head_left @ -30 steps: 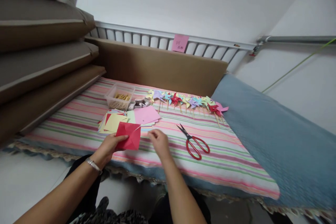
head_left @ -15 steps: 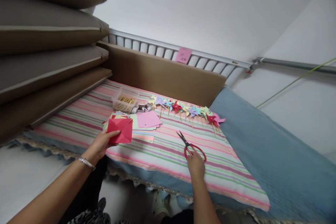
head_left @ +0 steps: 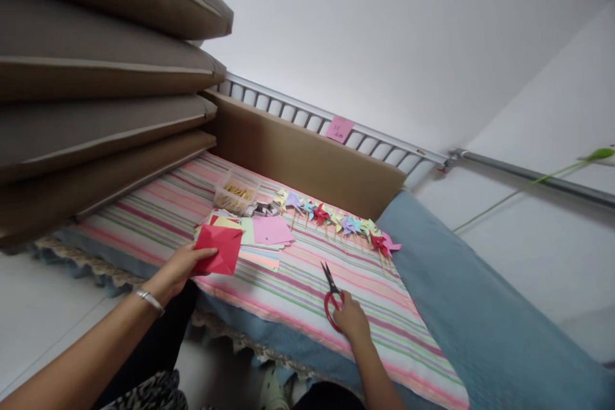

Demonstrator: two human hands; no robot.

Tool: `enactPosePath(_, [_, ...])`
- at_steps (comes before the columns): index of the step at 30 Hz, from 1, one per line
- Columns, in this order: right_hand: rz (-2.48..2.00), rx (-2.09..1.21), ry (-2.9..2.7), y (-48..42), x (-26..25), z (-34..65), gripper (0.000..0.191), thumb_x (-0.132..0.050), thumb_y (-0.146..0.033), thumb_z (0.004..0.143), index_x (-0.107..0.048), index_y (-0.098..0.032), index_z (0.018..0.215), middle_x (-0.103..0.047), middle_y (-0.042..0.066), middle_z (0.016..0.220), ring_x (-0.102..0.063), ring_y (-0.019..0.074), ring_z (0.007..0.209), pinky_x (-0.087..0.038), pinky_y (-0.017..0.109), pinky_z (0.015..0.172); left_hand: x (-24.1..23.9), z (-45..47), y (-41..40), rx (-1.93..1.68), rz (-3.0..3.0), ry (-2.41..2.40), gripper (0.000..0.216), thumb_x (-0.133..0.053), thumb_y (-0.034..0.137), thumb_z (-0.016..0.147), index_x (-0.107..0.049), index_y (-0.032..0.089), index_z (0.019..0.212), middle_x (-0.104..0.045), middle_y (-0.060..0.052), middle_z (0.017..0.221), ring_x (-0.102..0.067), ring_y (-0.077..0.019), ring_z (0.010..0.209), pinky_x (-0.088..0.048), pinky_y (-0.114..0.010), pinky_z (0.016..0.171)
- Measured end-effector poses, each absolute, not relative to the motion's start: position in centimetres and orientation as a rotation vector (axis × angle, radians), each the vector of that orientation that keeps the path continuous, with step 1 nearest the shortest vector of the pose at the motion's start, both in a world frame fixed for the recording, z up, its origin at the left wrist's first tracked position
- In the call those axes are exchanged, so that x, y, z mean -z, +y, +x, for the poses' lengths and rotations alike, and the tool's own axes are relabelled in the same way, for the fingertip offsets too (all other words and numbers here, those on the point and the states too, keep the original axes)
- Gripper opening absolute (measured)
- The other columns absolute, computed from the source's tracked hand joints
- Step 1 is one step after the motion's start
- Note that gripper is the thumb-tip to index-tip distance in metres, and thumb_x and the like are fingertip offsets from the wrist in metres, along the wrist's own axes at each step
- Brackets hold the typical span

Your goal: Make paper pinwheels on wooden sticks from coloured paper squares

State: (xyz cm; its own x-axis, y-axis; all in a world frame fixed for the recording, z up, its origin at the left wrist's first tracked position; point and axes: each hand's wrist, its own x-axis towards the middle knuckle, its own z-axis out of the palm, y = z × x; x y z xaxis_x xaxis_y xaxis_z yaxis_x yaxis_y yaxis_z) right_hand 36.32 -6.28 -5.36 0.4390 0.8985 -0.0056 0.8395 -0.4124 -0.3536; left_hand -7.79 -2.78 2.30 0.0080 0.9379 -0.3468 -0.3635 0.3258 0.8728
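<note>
My left hand [head_left: 188,261] pinches a square of red paper [head_left: 225,250] by its left edge, thumb on top; crease or cut lines run across it. The square hangs in front of stacked coloured paper sheets [head_left: 262,256] and a pink sheet [head_left: 271,230]. My right hand [head_left: 352,318] is closed around the red handles of scissors [head_left: 331,288], partly covering them. The dark blades point away from me over the striped cloth, a little apart at the tips.
Behind the papers stand a clear plastic box [head_left: 236,191] of thin sticks and some small metallic items [head_left: 264,208]. A row of paper pinwheels [head_left: 321,213] lies to the right. Stacked brown cushions [head_left: 110,77] rise at left; a brown panel [head_left: 307,157] borders the back of the striped cloth [head_left: 298,304].
My right hand has shifted its hold on the scissors, covering one handle loop, and their blades point more directly away. The red paper has tilted slightly. The whole view has shifted.
</note>
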Motion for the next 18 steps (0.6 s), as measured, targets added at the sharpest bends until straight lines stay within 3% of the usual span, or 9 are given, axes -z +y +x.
enactPosePath(3, [-2.315, -0.463, -1.4, -8.2, 4.8, 35.0, 0.053, -0.056, -0.014, 0.063, -0.057, -0.015, 0.116, -0.067, 0.011, 0.083, -0.064, 0.0281, 0.077, -0.046, 0.034, 0.068, -3.4, -8.4, -3.1, -1.158, 0.692, 1.085, 0.033, -0.08, 0.023, 0.056, -0.068, 0.01, 0.084, -0.074, -0.01, 0.074, -0.069, -0.0206, 0.062, -0.054, -0.027, 0.057])
enactPosePath(5, [-2.221, -0.588, -1.33, -10.7, 4.6, 33.3, 0.049, -0.054, -0.026, 0.07, -0.052, -0.019, 0.118, -0.065, 0.005, 0.076, -0.062, 0.023, 0.062, -0.045, 0.031, 0.056, -4.2, -8.7, -3.6, -1.147, 0.715, 1.07, 0.035, -0.081, 0.025, 0.055, -0.069, 0.01, 0.083, -0.074, -0.01, 0.072, -0.069, -0.0214, 0.062, -0.054, -0.027, 0.056])
enactPosePath(7, [-2.045, -0.748, -1.247, -14.1, 4.4, 30.5, 0.046, -0.045, -0.046, 0.078, -0.048, -0.026, 0.119, -0.061, 0.001, 0.073, -0.052, 0.016, 0.046, -0.039, 0.026, 0.043, -5.0, -8.9, -4.3, -1.115, 0.741, 1.052, 0.037, -0.082, 0.026, 0.053, -0.069, 0.01, 0.084, -0.074, -0.011, 0.073, -0.069, -0.0226, 0.064, -0.053, -0.027, 0.058])
enactPosePath(9, [-1.49, -1.149, -0.938, -17.6, 3.9, 26.4, 0.046, -0.049, -0.062, 0.073, -0.054, -0.027, 0.102, -0.053, -0.001, 0.066, -0.034, 0.0094, 0.036, -0.028, 0.022, 0.034, -5.6, -9.0, -4.9, -1.079, 0.774, 1.026, 0.039, -0.082, 0.027, 0.053, -0.069, 0.009, 0.085, -0.074, -0.011, 0.075, -0.069, -0.0227, 0.067, -0.053, -0.028, 0.061])
enactPosePath(11, [-1.14, -1.469, -0.836, -20.5, 2.7, 21.7, 0.05, -0.054, -0.067, 0.072, -0.056, -0.026, 0.1, -0.043, -0.005, 0.057, -0.027, 0.0065, 0.034, -0.028, 0.021, 0.035, -6.0, -9.0, -5.5, -1.052, 0.808, 1.004, 0.039, -0.082, 0.027, 0.053, -0.07, 0.009, 0.086, -0.075, -0.011, 0.077, -0.069, -0.0219, 0.068, -0.053, -0.028, 0.063])
enactPosePath(13, [-1.028, -1.597, -0.912, -22.2, 0.9, 17.6, 0.055, -0.054, -0.066, 0.075, -0.056, -0.023, 0.108, -0.044, -0.005, 0.054, -0.033, 0.0078, 0.036, -0.033, 0.022, 0.038, -6.1, -9.1, -5.9, -1.035, 0.833, 0.999, 0.04, -0.082, 0.028, 0.054, -0.07, 0.009, 0.087, -0.075, -0.011, 0.077, -0.068, -0.0216, 0.068, -0.053, -0.028, 0.064])
enactPosePath(18, [-1.244, -1.499, -1.345, -21.6, -2.8, 13.0, 0.055, -0.06, -0.055, 0.078, -0.054, -0.021, 0.121, -0.064, 0.005, 0.08, -0.059, 0.0168, 0.067, -0.046, 0.028, 0.064, -5.9, -9.4, -6.3, -1.021, 0.852, 1.031, 0.038, -0.082, 0.028, 0.053, -0.07, 0.01, 0.085, -0.075, -0.011, 0.076, -0.067, -0.0215, 0.063, -0.05, -0.028, 0.059])
